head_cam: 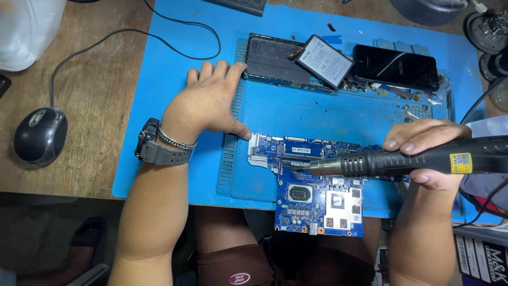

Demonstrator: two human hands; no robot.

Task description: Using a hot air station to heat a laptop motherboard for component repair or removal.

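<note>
Left hand (209, 98) lies flat and empty on the blue mat (159, 106), thumb bracing the blue circuit board (317, 190), while right hand (423, 153) grips the hot-air handpiece (402, 161) level, nozzle over the board.

Left hand (209, 100): mine, centre-left of the frame, palm down, fingers together and stretched toward the top, thumb splayed out to the right. Left forearm: rises from the bottom edge, bare, wrist nearly straight.

Right hand (423, 151): mine, right of the frame, curled shut in a sideways grip, thumb on top, fingertips pointing left. Right forearm: rises from the lower right, bare, wrist bent inward.
</note>
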